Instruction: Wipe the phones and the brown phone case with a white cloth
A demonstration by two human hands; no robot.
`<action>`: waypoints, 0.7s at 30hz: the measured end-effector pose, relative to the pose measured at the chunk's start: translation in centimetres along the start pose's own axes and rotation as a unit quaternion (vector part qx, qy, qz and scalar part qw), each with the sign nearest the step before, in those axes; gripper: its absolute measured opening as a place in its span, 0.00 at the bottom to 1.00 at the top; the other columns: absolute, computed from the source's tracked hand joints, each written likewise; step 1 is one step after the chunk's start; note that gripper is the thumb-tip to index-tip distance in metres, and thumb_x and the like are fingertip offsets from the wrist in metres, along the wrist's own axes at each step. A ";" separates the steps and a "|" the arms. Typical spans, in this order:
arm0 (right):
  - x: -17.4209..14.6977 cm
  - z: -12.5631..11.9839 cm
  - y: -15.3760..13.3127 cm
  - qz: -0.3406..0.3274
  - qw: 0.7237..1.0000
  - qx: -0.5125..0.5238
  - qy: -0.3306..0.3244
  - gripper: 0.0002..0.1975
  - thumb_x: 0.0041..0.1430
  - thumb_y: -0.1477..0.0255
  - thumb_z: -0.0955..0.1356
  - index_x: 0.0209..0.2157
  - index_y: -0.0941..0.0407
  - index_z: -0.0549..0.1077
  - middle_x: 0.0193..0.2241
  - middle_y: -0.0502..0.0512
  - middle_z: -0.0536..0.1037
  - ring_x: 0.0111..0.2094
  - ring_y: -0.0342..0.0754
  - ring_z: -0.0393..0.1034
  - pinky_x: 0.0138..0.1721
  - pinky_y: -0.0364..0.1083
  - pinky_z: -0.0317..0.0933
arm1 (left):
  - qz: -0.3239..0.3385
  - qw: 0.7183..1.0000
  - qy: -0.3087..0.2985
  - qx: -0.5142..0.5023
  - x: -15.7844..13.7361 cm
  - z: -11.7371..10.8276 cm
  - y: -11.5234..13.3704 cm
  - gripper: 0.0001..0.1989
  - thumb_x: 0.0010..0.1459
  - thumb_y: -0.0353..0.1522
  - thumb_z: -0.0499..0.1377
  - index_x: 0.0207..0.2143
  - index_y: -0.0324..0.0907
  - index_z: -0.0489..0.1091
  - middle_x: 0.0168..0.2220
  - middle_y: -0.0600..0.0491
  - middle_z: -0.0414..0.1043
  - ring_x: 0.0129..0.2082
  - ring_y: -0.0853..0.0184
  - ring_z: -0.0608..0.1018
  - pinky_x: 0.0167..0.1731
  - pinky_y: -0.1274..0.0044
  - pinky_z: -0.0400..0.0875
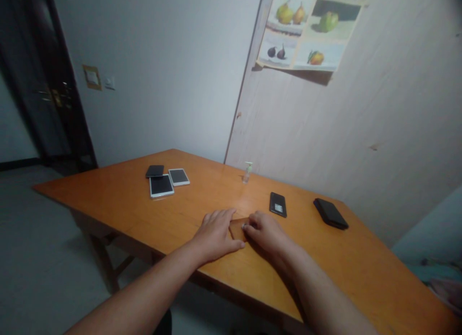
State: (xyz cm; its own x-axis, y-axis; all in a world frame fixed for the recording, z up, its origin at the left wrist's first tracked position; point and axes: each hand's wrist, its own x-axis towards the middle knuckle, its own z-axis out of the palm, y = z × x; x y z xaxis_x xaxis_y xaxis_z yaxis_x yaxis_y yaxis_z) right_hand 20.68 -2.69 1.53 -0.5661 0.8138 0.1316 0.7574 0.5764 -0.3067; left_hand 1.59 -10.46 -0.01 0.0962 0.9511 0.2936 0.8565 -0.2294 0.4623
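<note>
A flat, brown, thin-edged rectangular thing [237,229] lies on the wooden table [212,200] near its front edge, between my hands. My left hand [218,234] brackets its left side, fingers along the far corner and thumb stretched along the near edge, steadying it. Over its right part, my right hand [265,229] is closed with the fingers curled down. A small whitish bit [244,226] shows at the right fingertips; what it is I cannot make out. The right end of the brown thing is hidden under that hand.
Two white-framed tablets [161,186] and a dark flat case [155,171] lie at the left. A clear pump bottle [247,173] stands behind my hands. Farther right are a black device with a label [277,204] and a thick black case [330,213]. A wall stands behind.
</note>
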 end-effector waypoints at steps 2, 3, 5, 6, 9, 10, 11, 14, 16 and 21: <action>0.0 0.3 -0.7 -0.054 0.997 0.041 -0.030 0.07 0.61 0.68 0.67 0.32 0.53 0.76 0.34 0.51 0.75 0.34 0.44 0.67 0.34 0.42 0.53 | -0.002 1.000 0.000 0.001 0.0 0.0 0.0 0.44 0.46 0.50 0.66 0.63 0.43 0.59 0.58 0.44 0.68 0.59 0.48 0.68 0.56 0.62 0.62; 0.1 0.3 -0.7 -0.048 0.997 0.044 -0.034 0.06 0.60 0.68 0.67 0.32 0.53 0.76 0.33 0.50 0.75 0.33 0.44 0.67 0.33 0.42 0.53 | -0.003 1.000 0.000 0.001 0.0 0.0 0.0 0.44 0.46 0.49 0.66 0.63 0.44 0.59 0.58 0.44 0.69 0.59 0.49 0.68 0.56 0.62 0.61; 0.3 -0.2 0.1 0.011 0.999 0.022 -0.022 0.05 0.59 0.70 0.68 0.32 0.54 0.76 0.32 0.51 0.76 0.32 0.44 0.67 0.32 0.42 0.52 | -0.006 1.000 0.001 0.000 0.0 0.0 0.0 0.44 0.46 0.49 0.66 0.62 0.44 0.59 0.58 0.45 0.69 0.59 0.49 0.69 0.57 0.62 0.61; 0.4 -0.5 0.8 0.049 0.999 0.007 -0.011 0.05 0.58 0.70 0.68 0.31 0.54 0.75 0.31 0.51 0.76 0.32 0.45 0.67 0.31 0.42 0.52 | -0.006 1.000 0.002 0.000 0.0 0.0 0.0 0.43 0.46 0.49 0.66 0.62 0.45 0.59 0.58 0.45 0.69 0.58 0.49 0.69 0.57 0.62 0.61; 0.4 -1.1 2.0 0.093 0.996 -0.012 0.004 0.04 0.58 0.72 0.68 0.32 0.56 0.75 0.31 0.53 0.76 0.33 0.46 0.67 0.32 0.42 0.52 | -0.004 1.000 0.003 -0.002 0.0 0.0 0.1 0.42 0.46 0.48 0.66 0.61 0.45 0.60 0.57 0.45 0.70 0.58 0.49 0.69 0.56 0.62 0.61; 0.3 -1.2 1.8 0.083 0.997 -0.008 0.001 0.03 0.57 0.73 0.68 0.32 0.56 0.75 0.31 0.53 0.76 0.33 0.46 0.67 0.32 0.42 0.53 | -0.004 1.000 0.004 -0.003 0.0 0.0 0.1 0.42 0.46 0.48 0.67 0.61 0.45 0.60 0.57 0.45 0.70 0.58 0.49 0.69 0.56 0.62 0.62; 0.1 -1.0 1.4 0.061 0.998 0.002 -0.004 0.03 0.57 0.73 0.68 0.32 0.56 0.76 0.33 0.53 0.76 0.34 0.46 0.68 0.33 0.42 0.54 | -0.004 1.000 0.005 -0.004 0.0 0.0 0.1 0.42 0.46 0.48 0.67 0.61 0.45 0.60 0.56 0.45 0.70 0.57 0.49 0.69 0.56 0.62 0.62; -0.4 -0.5 -0.4 -0.055 0.996 0.060 -0.042 0.05 0.57 0.74 0.68 0.34 0.53 0.78 0.35 0.51 0.76 0.36 0.45 0.69 0.37 0.42 0.56 | -0.002 1.000 0.007 -0.002 0.0 0.0 0.1 0.42 0.46 0.48 0.67 0.61 0.45 0.61 0.55 0.46 0.71 0.57 0.49 0.70 0.55 0.62 0.63; -0.5 -0.4 -0.8 -0.098 0.990 0.084 -0.057 0.08 0.56 0.76 0.67 0.35 0.53 0.78 0.35 0.50 0.76 0.36 0.45 0.69 0.38 0.41 0.57 | -0.001 1.000 0.007 0.001 0.0 0.1 0.1 0.42 0.46 0.48 0.67 0.61 0.45 0.60 0.55 0.45 0.71 0.56 0.49 0.70 0.54 0.63 0.63; -0.1 -1.4 2.0 0.053 0.998 -0.021 -0.017 0.07 0.53 0.78 0.68 0.33 0.56 0.77 0.35 0.54 0.76 0.37 0.47 0.68 0.37 0.42 0.56 | 0.000 1.000 0.007 0.003 0.1 0.1 0.0 0.42 0.46 0.49 0.67 0.61 0.45 0.61 0.57 0.46 0.70 0.57 0.49 0.70 0.55 0.63 0.62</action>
State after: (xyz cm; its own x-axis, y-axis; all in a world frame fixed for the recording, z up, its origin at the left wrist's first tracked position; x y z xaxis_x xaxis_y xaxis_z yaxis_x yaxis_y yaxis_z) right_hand 22.75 -1.52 2.21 -0.4918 0.8681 0.0680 0.8262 0.4899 -0.2783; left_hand 1.61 -10.36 -0.05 0.0892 0.9482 0.3048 0.8600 -0.2277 0.4567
